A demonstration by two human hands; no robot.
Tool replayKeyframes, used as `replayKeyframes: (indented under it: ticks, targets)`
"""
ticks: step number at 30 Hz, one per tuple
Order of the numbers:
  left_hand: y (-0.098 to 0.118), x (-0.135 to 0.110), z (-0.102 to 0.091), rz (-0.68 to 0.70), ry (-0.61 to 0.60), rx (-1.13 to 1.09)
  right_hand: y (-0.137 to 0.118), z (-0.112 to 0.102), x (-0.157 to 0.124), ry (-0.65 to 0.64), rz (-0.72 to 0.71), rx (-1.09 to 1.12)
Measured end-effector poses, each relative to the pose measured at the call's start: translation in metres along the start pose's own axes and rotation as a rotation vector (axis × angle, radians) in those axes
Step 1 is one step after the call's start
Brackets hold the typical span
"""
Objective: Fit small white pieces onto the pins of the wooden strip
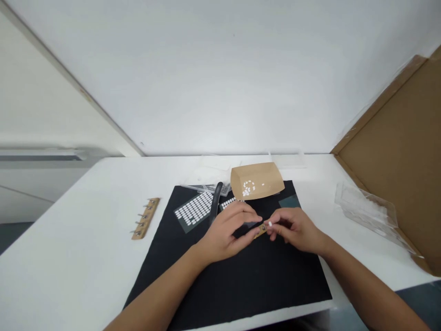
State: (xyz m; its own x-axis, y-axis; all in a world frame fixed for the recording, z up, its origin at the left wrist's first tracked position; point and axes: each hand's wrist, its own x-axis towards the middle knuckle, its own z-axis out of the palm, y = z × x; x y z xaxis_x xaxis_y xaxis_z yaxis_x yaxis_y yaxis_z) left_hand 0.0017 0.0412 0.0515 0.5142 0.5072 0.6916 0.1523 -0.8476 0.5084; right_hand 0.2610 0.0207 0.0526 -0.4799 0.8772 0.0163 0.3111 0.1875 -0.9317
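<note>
My left hand (pixel 230 230) and my right hand (pixel 295 229) meet over the black mat (pixel 241 276). Between them is a small wooden strip (pixel 261 231) with metal pegs, which the curled fingers of my left hand grip. My right hand pinches a tiny white piece (pixel 270 224) at the strip's end. Behind the hands lie sheets of small white dots (pixel 194 210) and a brown paper tray (pixel 257 181) holding several loose white pieces.
A second wooden strip with metal pegs (pixel 145 218) lies on the white table (pixel 86 230) to the left of the mat. A clear plastic tray (pixel 368 209) sits at the right beside a large cardboard sheet (pixel 403 156). A white wall stands behind.
</note>
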Motion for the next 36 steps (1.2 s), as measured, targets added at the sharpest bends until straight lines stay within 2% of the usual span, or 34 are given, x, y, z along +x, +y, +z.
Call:
replayKeyframes:
  ticks: [4, 10, 13, 21, 24, 28, 32, 36]
  targets:
    - [0.006, -0.001, 0.008, 0.031, -0.087, -0.102, -0.012, 0.017, -0.003, -0.117, -0.052, 0.038]
    - [0.004, 0.001, 0.003, 0.032, -0.107, -0.16, -0.003, 0.015, -0.006, -0.151, -0.008, 0.198]
    - [0.003, 0.001, 0.003, 0.02, -0.099, -0.172, 0.0, 0.015, -0.006, -0.172, -0.011, 0.208]
    - [0.002, 0.001, 0.004, 0.014, -0.093, -0.183, -0.005, 0.013, -0.005, -0.141, 0.004, 0.223]
    - [0.003, 0.0, 0.002, -0.007, -0.133, -0.185, -0.008, 0.014, -0.006, -0.171, 0.065, 0.242]
    - [0.006, 0.001, 0.002, -0.098, -0.196, -0.15, -0.007, 0.015, -0.006, -0.144, 0.102, 0.147]
    - [0.008, 0.002, 0.002, -0.175, -0.28, -0.131, -0.007, 0.016, -0.004, -0.094, 0.022, 0.024]
    - [0.007, 0.0, 0.004, -0.179, -0.281, -0.125, -0.007, 0.018, -0.004, -0.084, -0.035, 0.043]
